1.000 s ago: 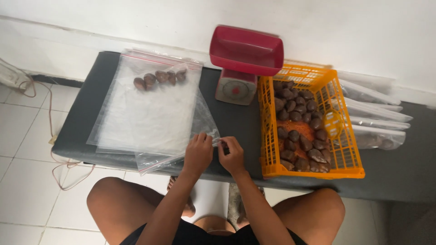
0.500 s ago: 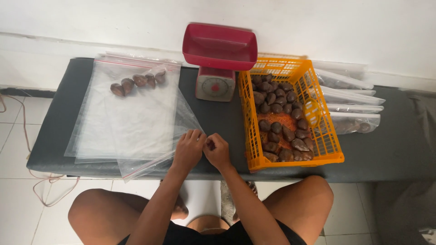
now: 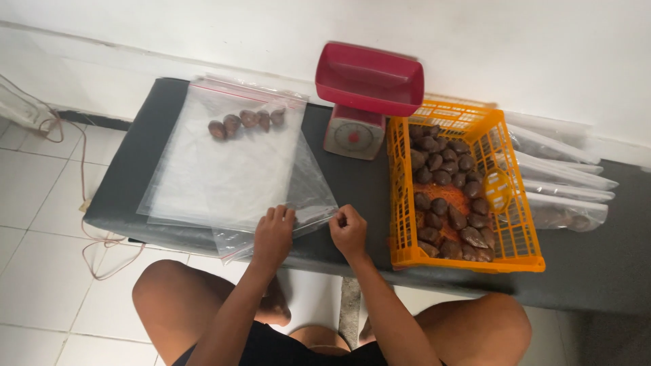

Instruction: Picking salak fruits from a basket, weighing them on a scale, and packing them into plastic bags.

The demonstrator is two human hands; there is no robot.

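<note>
A clear zip bag [image 3: 230,173] lies flat on the dark table [image 3: 135,176], with several brown fruits [image 3: 245,122] inside near its far end. My left hand [image 3: 273,234] presses on the bag's near edge, fingers spread flat. Just to the right, my right hand [image 3: 348,230] pinches the same edge at the bag's corner. Both hands sit at the table's front edge, above my knees.
A small scale with a red tray [image 3: 365,85] stands at the back centre. An orange plastic basket [image 3: 522,230] with several brown fruits sits right of my hands. More clear bags [image 3: 563,183] are stacked at the far right. A cable [image 3: 81,196] hangs left of the table.
My right hand has slid to the right along the bag's near edge, away from my left hand. The view has shifted so the table sits further right.
</note>
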